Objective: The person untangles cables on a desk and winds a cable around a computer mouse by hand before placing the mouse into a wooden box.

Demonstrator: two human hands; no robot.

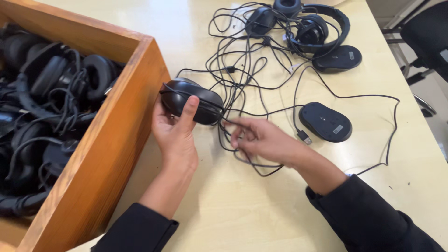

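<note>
Left hand [175, 133] grip grasps a black mouse [191, 100]; right hand [261, 139] pinches its cable [242, 161].

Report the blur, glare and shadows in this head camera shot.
Head view: the right hand is smeared by motion blur at the fingers, while the left hand and the black mouse it grips are sharp; the pale table washes out with glare at the top; shadows are soft; the wooden box interior is dark.

The left hand [175, 133] is raised palm-up with fingers curled and thumb pressed forward in a grip, while the right hand [263, 140] reaches across, fingertips pinched together, both forearms dark-sleeved.
</note>
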